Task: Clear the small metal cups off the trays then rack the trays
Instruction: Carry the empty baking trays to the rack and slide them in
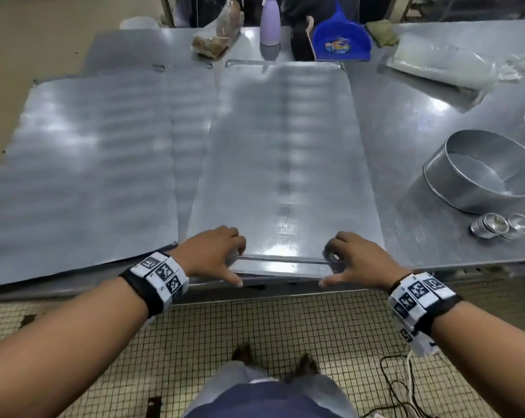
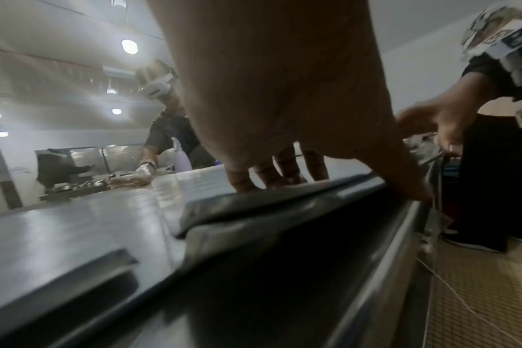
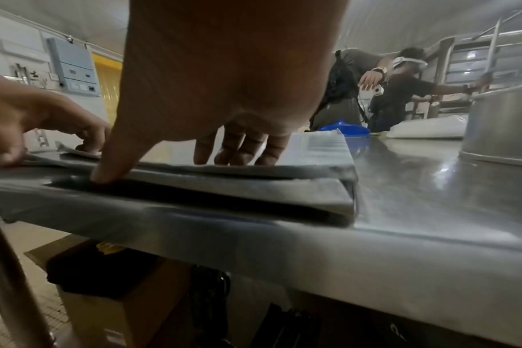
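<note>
A long flat metal tray (image 1: 282, 158) lies lengthwise in the middle of the steel table, on top of another tray whose rim shows below it (image 3: 283, 193). My left hand (image 1: 222, 260) holds its near left edge, fingers curled on top and the thumb against the front rim. My right hand (image 1: 336, 263) holds the near right edge the same way, thumb low on the rim (image 3: 170, 167). Two small metal cups (image 1: 490, 226) stand on the table at the right, off the trays. No cups show on the tray tops.
More flat trays (image 1: 80, 164) overlap at the left. A round tin (image 1: 481, 173) stands right of the tray, near the cups. A lilac bottle (image 1: 270, 22), blue dustpan (image 1: 341, 40), bread bag (image 1: 216, 37) and plastic bag (image 1: 442, 67) line the far edge. Other people work beyond.
</note>
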{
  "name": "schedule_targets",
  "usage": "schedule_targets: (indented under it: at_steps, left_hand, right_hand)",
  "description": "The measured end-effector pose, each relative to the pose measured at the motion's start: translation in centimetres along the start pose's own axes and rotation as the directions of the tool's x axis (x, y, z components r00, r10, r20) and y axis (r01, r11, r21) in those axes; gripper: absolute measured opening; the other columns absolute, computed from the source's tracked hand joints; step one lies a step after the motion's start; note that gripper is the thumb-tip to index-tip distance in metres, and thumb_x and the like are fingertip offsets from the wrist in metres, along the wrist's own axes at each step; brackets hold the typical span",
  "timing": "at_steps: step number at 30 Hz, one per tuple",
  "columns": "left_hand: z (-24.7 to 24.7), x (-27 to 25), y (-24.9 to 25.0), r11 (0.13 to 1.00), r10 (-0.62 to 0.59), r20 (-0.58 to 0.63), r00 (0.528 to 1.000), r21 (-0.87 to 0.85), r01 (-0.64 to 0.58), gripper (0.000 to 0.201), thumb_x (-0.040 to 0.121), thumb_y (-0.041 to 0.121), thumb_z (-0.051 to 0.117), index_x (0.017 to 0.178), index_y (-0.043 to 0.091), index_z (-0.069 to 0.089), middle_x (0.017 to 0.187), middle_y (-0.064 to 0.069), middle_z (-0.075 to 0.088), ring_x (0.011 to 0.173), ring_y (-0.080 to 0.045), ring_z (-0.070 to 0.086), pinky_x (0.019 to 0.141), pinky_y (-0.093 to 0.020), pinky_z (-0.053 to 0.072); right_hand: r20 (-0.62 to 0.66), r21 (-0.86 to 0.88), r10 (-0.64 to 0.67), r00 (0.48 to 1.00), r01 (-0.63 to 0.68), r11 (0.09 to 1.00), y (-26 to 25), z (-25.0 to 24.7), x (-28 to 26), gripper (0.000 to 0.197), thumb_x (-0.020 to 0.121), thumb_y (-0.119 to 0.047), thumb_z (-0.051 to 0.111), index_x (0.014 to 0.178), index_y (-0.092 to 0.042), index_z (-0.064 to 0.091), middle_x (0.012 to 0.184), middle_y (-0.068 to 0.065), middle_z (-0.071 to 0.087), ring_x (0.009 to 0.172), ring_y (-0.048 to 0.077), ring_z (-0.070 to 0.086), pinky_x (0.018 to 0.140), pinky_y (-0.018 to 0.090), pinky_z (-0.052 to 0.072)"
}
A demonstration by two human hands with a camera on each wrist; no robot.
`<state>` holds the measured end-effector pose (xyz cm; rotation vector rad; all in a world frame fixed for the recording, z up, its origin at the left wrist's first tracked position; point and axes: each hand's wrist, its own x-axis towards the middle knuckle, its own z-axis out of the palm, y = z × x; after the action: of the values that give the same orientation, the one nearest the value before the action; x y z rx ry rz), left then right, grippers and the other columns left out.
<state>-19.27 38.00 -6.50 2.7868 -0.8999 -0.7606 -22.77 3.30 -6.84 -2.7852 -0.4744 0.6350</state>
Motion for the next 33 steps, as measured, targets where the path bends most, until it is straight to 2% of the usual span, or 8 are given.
schedule_targets:
  at_steps: [4, 13, 16, 19, 22, 25, 29, 33]
  left_hand:
    - [1.2, -0.7, -0.6, 0.996, -0.063, -0.124, 0.99, -0.066, 0.056, 0.05, 0.074, 0.07, 0.072, 0.104, 0.034, 0.053, 0.097, 0.018, 0.047, 0.091, -0.007, 0.045, 0.064, -0.015, 0.03]
    - [2.1, -1.3, 0.1, 0.979, -0.158, -0.155, 0.975, -0.155, 0.134, 0.045, 0.074, 0.066, 0.074, 0.1, 0.031, 0.061, 0.095, 0.014, 0.055, 0.087, -0.007, 0.05, 0.075, -0.03, 0.05]
    - [2.8, -1.8, 0.4, 0.973, -0.182, -0.192, 0.964, -0.174, 0.149, 0.04, 0.077, 0.063, 0.074, 0.097, 0.029, 0.064, 0.091, 0.013, 0.057, 0.083, -0.008, 0.052, 0.074, -0.034, 0.052]
    - [3.1, -2.1, 0.7, 0.971, -0.195, -0.216, 0.957, -0.181, 0.157, 0.037, 0.079, 0.059, 0.074, 0.098, 0.028, 0.065, 0.091, 0.013, 0.055, 0.084, -0.008, 0.051, 0.073, -0.029, 0.048]
    - [2.8, -2.3, 0.8, 0.96, -0.21, -0.228, 0.951, -0.231, 0.156, 0.038, 0.076, 0.06, 0.076, 0.097, 0.031, 0.062, 0.091, 0.014, 0.054, 0.081, -0.004, 0.052, 0.069, -0.023, 0.045]
    - [2.3, -2.6, 0.4, 0.965, -0.2, -0.189, 0.962, -0.209, 0.159, 0.04, 0.076, 0.06, 0.077, 0.101, 0.034, 0.061, 0.096, 0.014, 0.054, 0.083, -0.001, 0.052, 0.075, -0.028, 0.053]
    - [1.7, -3.6, -1.0, 0.964, -0.246, -0.17, 0.954, -0.146, 0.223, 0.041, 0.075, 0.063, 0.076, 0.096, 0.032, 0.059, 0.094, 0.013, 0.055, 0.084, -0.003, 0.051, 0.077, -0.029, 0.054]
    - [2.1, -4.2, -1.6, 0.948, -0.295, -0.193, 0.936, -0.18, 0.261, 0.038, 0.076, 0.059, 0.077, 0.088, 0.029, 0.058, 0.089, 0.013, 0.054, 0.08, -0.005, 0.051, 0.074, -0.029, 0.052]
  right_hand:
    - [-0.021, 0.019, -0.051, 0.998, 0.051, 0.999, 0.3, 0.7, -0.1, 0.056, 0.067, -0.075, 0.07, 0.104, -0.035, 0.058, 0.1, -0.017, 0.052, 0.091, 0.004, 0.049, 0.073, 0.02, 0.046]
    - [-0.069, 0.075, -0.066, 0.995, 0.071, 0.995, 0.4, 2.0, -0.4, 0.038, 0.076, -0.061, 0.073, 0.096, -0.033, 0.06, 0.09, -0.017, 0.056, 0.081, 0.0, 0.049, 0.067, 0.02, 0.041]
    - [-0.079, 0.081, -0.065, 0.995, 0.071, 0.994, 0.2, 2.6, -0.7, 0.029, 0.081, -0.057, 0.072, 0.094, -0.032, 0.062, 0.085, -0.017, 0.055, 0.076, -0.005, 0.048, 0.062, 0.016, 0.032]
    - [-0.1, 0.104, -0.053, 0.994, 0.063, 0.993, 0.1, 3.0, -0.9, 0.03, 0.08, -0.056, 0.073, 0.094, -0.031, 0.063, 0.084, -0.017, 0.056, 0.076, -0.004, 0.05, 0.061, 0.015, 0.032]
    - [-0.135, 0.166, -0.032, 0.99, 0.054, 0.985, 0.4, 2.5, -1.0, 0.037, 0.077, -0.062, 0.073, 0.096, -0.032, 0.062, 0.088, -0.016, 0.058, 0.079, -0.001, 0.052, 0.065, 0.02, 0.042]
    - [-0.166, 0.194, 0.006, 0.986, 0.027, 0.981, 1.6, 1.6, -1.4, 0.051, 0.07, -0.069, 0.073, 0.106, -0.034, 0.062, 0.098, -0.018, 0.056, 0.087, 0.001, 0.053, 0.074, 0.024, 0.05]
    - [-0.149, 0.042, -0.06, 0.987, 0.067, 0.997, 3.1, 1.8, -2.2, 0.061, 0.068, -0.077, 0.066, 0.115, -0.039, 0.062, 0.114, -0.016, 0.051, 0.106, 0.005, 0.045, 0.084, 0.026, 0.043]
    - [-0.178, 0.05, -0.041, 0.983, 0.05, 0.997, 3.4, 2.4, -2.1, 0.06, 0.065, -0.08, 0.061, 0.111, -0.042, 0.065, 0.114, -0.015, 0.049, 0.108, 0.007, 0.042, 0.091, 0.03, 0.043]
